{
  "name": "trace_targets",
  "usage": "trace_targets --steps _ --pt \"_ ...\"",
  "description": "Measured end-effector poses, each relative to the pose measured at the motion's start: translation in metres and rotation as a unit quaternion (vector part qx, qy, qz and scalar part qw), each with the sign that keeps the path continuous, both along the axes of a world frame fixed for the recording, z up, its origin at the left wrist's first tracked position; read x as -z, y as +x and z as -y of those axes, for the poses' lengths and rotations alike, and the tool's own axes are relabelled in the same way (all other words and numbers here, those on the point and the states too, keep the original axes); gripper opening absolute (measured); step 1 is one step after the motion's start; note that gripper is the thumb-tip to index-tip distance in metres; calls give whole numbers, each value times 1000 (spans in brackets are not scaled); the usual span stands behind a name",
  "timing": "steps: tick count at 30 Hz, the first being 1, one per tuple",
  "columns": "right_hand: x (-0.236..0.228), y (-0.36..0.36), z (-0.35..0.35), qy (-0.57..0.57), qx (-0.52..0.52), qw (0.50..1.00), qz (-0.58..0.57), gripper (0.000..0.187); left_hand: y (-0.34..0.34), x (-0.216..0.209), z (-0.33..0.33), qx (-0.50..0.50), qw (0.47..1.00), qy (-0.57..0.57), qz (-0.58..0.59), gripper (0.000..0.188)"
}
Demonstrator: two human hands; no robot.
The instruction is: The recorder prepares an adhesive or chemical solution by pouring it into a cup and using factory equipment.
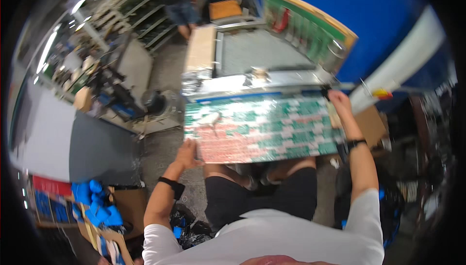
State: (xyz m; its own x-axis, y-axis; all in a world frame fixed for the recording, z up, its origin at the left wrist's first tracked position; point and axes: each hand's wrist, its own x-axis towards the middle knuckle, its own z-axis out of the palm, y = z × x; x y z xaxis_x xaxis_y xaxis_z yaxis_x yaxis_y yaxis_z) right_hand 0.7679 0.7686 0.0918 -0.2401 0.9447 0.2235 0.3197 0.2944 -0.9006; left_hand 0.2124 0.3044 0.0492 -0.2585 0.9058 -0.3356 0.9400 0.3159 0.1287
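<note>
In front of me lies a flat worktop [286,129] covered in a green, white and red printed pattern under a shiny surface. My left hand [186,154] is at its near left corner, fingers extended against the edge, holding nothing that I can see. At the far right corner my right hand [341,102] is closed, with a small dark piece [326,91] at its fingertips; blur hides what this is. A small whitish item [209,119] lies on the left part of the worktop. Behind the worktop runs a silvery metal bar [286,79].
Beyond the bar is a framed grey bed [262,49] with a pale board [201,47] on its left. A cardboard box [370,127] stands at right. Blue items [99,207] are heaped at lower left. A grey panel [104,151] stands left; two people are farther back.
</note>
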Motion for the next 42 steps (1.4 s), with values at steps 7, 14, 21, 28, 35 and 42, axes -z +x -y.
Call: trace_targets --steps 7,14,21,28,35,42 --pt "-52 -40 -40 7 137 989 62 53 8 -9 -2 -48 998 26 16 113" --pt "-72 -65 -77 85 264 953 124 88 10 3 -2 -73 997 18 -7 118" --pt "-77 -114 -117 101 263 951 131 69 9 -11 12 -85 996 10 -24 113" --pt "-54 -87 -127 117 277 947 115 75 25 -14 -6 -92 995 -3 -30 117" --pt "-78 -102 -117 102 272 950 116 69 18 -10 -1 -110 994 2 -21 119" --pt "-137 -98 -97 197 239 951 5 56 19 -17 -7 -116 993 -3 -22 120"
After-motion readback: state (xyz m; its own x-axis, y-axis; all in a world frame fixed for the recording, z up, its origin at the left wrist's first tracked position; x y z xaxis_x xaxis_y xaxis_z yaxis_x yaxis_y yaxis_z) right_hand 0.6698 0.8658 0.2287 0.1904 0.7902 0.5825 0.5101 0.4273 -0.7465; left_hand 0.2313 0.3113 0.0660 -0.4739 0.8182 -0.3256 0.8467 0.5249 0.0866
